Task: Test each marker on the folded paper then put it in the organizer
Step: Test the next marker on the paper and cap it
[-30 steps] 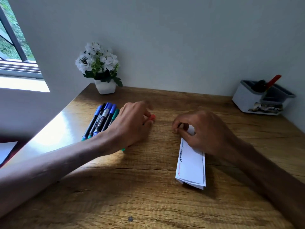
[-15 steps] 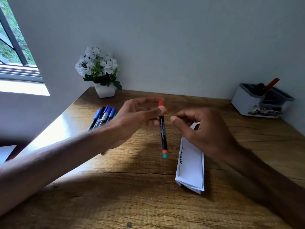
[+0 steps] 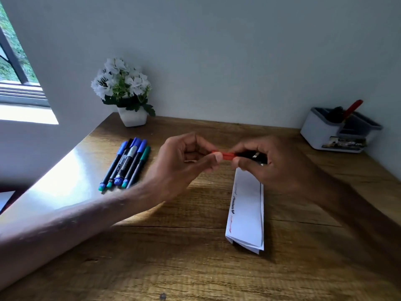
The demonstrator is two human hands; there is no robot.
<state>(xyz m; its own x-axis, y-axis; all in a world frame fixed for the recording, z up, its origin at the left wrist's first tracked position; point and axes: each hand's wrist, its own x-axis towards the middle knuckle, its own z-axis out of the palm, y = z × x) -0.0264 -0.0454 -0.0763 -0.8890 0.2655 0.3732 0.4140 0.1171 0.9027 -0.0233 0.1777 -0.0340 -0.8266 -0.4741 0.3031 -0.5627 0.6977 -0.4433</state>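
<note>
Both hands hold one marker (image 3: 230, 155) level above the wooden desk. My left hand (image 3: 188, 157) pinches its red cap between thumb and fingers. My right hand (image 3: 267, 164) grips the black barrel, most of which is hidden in the fingers. The folded white paper (image 3: 247, 211) lies on the desk just below my right hand, with black and red scribbles along its left edge. Several blue and green capped markers (image 3: 125, 166) lie side by side to the left. The white and grey organizer (image 3: 325, 135) stands at the back right with a red marker (image 3: 352, 109) in it.
A white pot of white flowers (image 3: 125, 92) stands at the back left against the wall. A window (image 3: 15, 68) is at far left. The wooden desk (image 3: 173, 257) meets the wall at the back and right.
My left hand lifted the red-capped marker off the desk and turned it level. My right hand left the paper and took hold of the marker's barrel.
</note>
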